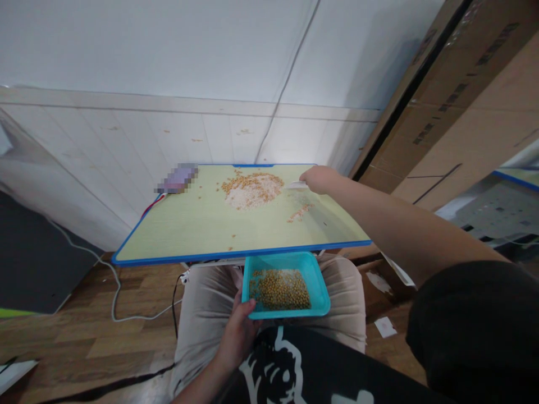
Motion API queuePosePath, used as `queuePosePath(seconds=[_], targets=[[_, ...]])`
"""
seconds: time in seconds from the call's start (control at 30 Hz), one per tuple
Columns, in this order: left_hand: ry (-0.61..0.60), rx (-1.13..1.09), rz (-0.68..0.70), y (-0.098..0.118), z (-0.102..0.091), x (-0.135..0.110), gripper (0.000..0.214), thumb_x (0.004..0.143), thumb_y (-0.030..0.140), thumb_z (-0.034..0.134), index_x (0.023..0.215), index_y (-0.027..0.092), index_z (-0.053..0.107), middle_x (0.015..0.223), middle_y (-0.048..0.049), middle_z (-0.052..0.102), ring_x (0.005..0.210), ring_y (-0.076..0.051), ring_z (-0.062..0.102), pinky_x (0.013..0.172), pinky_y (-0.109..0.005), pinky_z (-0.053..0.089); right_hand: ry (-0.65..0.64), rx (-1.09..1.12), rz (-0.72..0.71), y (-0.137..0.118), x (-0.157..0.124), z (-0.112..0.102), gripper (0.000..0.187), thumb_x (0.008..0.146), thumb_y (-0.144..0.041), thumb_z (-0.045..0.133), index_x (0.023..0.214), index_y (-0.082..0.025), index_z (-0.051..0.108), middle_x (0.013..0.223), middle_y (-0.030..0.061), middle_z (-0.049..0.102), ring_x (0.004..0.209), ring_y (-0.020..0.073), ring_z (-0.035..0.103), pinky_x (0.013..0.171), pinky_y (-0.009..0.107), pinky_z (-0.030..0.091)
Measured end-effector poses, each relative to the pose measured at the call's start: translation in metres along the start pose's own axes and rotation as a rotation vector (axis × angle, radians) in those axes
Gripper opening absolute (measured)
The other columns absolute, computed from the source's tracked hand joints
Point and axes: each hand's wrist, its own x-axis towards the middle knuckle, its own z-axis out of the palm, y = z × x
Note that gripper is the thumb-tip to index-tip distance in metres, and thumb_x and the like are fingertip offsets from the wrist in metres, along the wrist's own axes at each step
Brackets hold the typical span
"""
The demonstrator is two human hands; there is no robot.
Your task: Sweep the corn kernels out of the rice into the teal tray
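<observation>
My left hand (239, 331) grips the near left corner of a teal tray (318, 283) holding several yellow beans, held over my lap just under the table's front edge. My right hand (320, 179) reaches across the pale green table (189, 224) and is closed on a small white flat piece (297, 184), next to a pile of beans mixed with white grains (252, 189). A thin streak of grains (300, 213) lies in front of that hand.
A blurred purple object (179, 179) with a red and white cable lies at the table's far left. Large cardboard boxes (455, 112) lean at the right. A white wall stands behind, and wooden floor with cables lies at the left.
</observation>
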Motion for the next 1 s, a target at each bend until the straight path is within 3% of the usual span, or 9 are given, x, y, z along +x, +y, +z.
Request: queuePosePath(seconds=[0.27,0.67,0.83,1.0], targets=[[0.093,-0.011,0.059,-0.002,0.006,0.000,0.079,0.060,0.036,0.091,0.134,0.025,0.067,0.122,-0.0101,0.081,0.128,-0.040,0.072,0.111,-0.055,0.055,-0.057,-0.018,-0.068,-0.008,-0.032,-0.007,0.042,0.096,-0.010,0.057,0.126,-0.025,0.083,0.114,0.0139,0.083,0.102,0.0266,0.076,0.077,0.031,0.047],[0.067,0.034,0.082,-0.002,0.009,-0.002,0.072,0.064,0.038,0.088,0.132,0.025,0.068,0.121,-0.0104,0.081,0.129,-0.039,0.071,0.108,-0.052,0.057,-0.144,-0.109,-0.187,-0.023,-0.077,-0.019,0.039,0.099,-0.011,0.052,0.122,-0.021,0.082,0.109,0.0157,0.083,0.103,0.0282,0.077,0.072,0.033,0.043],[0.066,0.025,0.078,0.000,0.011,-0.004,0.076,0.063,0.036,0.089,0.136,0.026,0.067,0.120,-0.0094,0.081,0.127,-0.038,0.072,0.109,-0.051,0.057,-0.025,-0.029,-0.109,-0.016,-0.075,-0.015,0.040,0.102,-0.016,0.051,0.126,-0.025,0.082,0.116,0.0144,0.084,0.105,0.0281,0.076,0.078,0.034,0.048],[0.066,0.003,0.081,-0.002,0.011,-0.002,0.083,0.062,0.035,0.090,0.142,0.027,0.065,0.119,-0.0090,0.082,0.126,-0.040,0.072,0.111,-0.055,0.055,0.098,0.076,-0.080,-0.018,-0.060,-0.010,0.047,0.102,-0.018,0.049,0.133,-0.034,0.081,0.123,0.0064,0.084,0.111,0.0265,0.075,0.084,0.033,0.051]])
